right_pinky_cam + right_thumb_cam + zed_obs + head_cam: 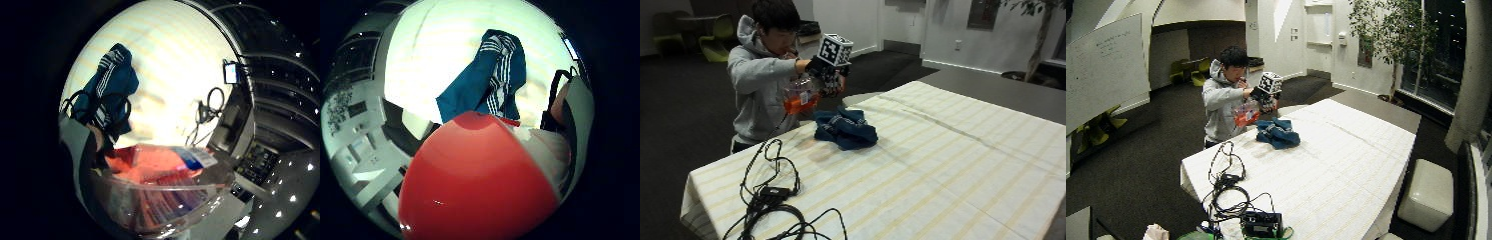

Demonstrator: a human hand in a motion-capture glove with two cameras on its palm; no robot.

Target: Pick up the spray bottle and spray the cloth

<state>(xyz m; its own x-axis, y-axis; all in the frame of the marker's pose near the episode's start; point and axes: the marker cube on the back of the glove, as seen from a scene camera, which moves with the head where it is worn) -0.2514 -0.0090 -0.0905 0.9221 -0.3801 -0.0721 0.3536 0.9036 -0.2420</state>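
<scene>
A clear spray bottle (pixel 800 96) with orange liquid hangs in the air above the table's near-left edge, in front of the person's chest. My gloved right hand (pixel 825 75) grips its top part. Below and to the right of it a crumpled blue cloth (pixel 845 129) with white stripes lies on the striped tablecloth (pixel 959 155). In the little finger side palm view the bottle (pixel 160 187) fills the near field with the cloth (pixel 111 85) beyond; in the thumb side view the bottle's orange body (pixel 480 180) sits close, the cloth (pixel 490 80) behind.
A tangle of black cables with a small box (pixel 770 195) lies on the table's near-left corner. In the wide view a black device (pixel 1260 223) stands at the table's near end, and a white stool (pixel 1429 192) is beside the table on the right.
</scene>
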